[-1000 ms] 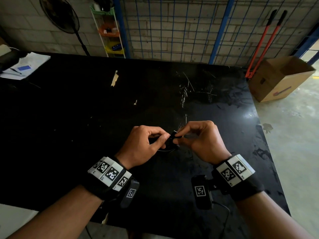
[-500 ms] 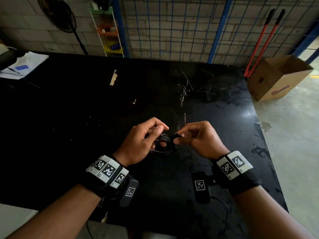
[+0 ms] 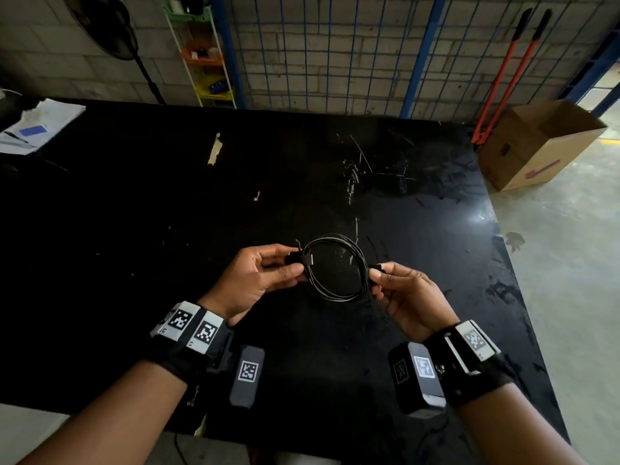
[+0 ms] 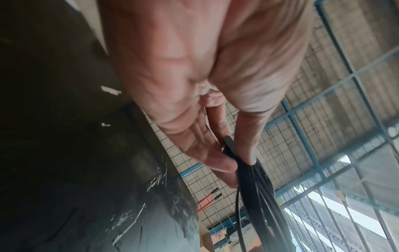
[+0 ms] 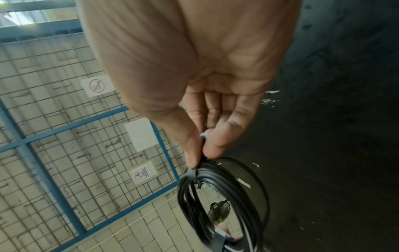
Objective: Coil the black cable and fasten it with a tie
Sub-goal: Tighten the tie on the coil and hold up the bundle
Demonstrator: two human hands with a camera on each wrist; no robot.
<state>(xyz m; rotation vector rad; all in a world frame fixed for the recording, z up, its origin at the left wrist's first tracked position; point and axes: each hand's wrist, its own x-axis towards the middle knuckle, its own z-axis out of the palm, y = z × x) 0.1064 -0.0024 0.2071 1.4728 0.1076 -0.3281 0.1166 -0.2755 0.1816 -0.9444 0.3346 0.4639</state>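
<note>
Papers (image 3: 40,129) lie at the far left corner of the tabletop (image 3: 134,229), well apart from the coil. Nearer the middle, the left hand (image 3: 258,280) pinches the left side of the black cable (image 3: 335,266), where a dark tie (image 3: 307,260) seems to wrap the strands; its thumb and fingers (image 4: 218,163) are closed on that bundle. The cable is wound in a round coil of several loops, held above the tabletop between both hands. On the right side of the coil, the right hand (image 3: 407,297) pinches the strands between thumb and fingertips (image 5: 218,145). Right of the tabletop, a cardboard box (image 3: 540,142) stands on the floor. I judge the cable light, thin and springy, so the loops may open if released; holding at the tied point is safest.
</note>
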